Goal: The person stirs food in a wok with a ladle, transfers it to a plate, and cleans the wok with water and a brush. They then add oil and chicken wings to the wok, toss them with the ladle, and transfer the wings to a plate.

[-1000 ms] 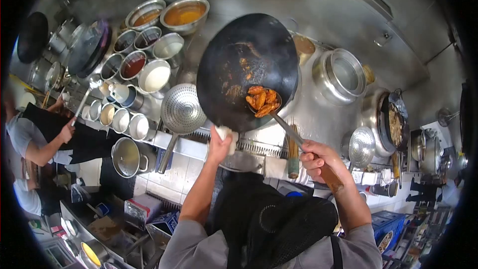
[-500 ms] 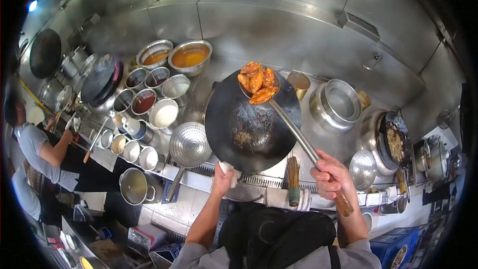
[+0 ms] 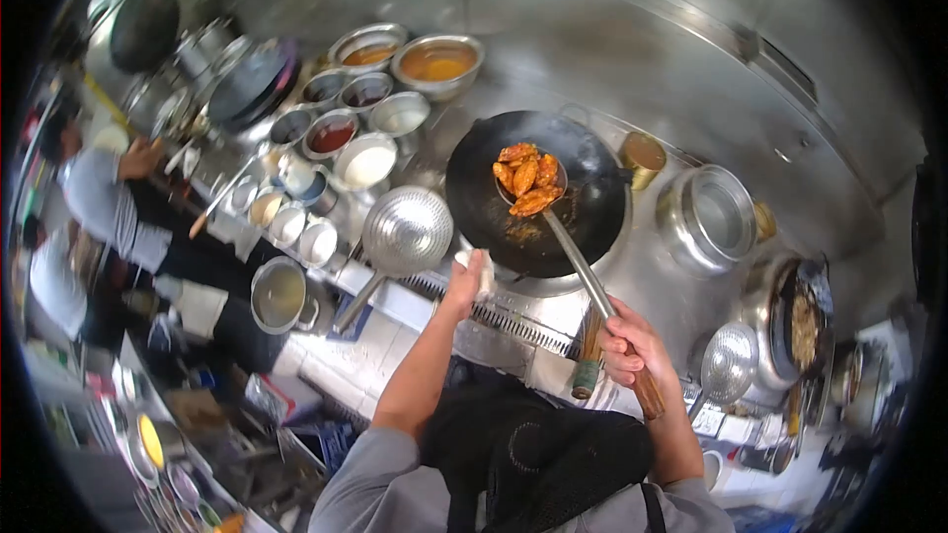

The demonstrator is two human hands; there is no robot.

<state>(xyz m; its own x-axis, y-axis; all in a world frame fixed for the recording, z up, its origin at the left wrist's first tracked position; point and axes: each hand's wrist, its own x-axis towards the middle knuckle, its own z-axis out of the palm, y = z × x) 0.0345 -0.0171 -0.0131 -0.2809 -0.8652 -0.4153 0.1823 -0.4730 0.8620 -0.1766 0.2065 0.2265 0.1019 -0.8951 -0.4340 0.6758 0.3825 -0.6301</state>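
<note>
My right hand (image 3: 632, 341) is wrapped around the wooden end of a long-handled ladle (image 3: 583, 262). Its bowl carries several glazed, reddish-brown chicken wings (image 3: 528, 178) above the wok. The black wok (image 3: 484, 163) sits on the burner, with brown residue on its inside. At the wok's near rim, my left hand (image 3: 462, 286) is closed on a folded white cloth (image 3: 481, 276); whether it also grips the wok's edge is hidden. A perforated strainer (image 3: 407, 230) lies left of the wok. Near my right hand rests a bamboo wok brush (image 3: 588, 360).
Sauce and seasoning containers (image 3: 331, 133) crowd the left, with bowls of amber liquid (image 3: 437, 61) behind. On the right stand a steel pot (image 3: 716, 217), another strainer (image 3: 729, 363) and a pan of food (image 3: 802, 321). A co-worker (image 3: 109, 192) stands far left.
The wok has gone from tilted up to lying flatter on the burner. The ladle with the wings has come lower over it. My view has shifted, so the surroundings sit differently.
</note>
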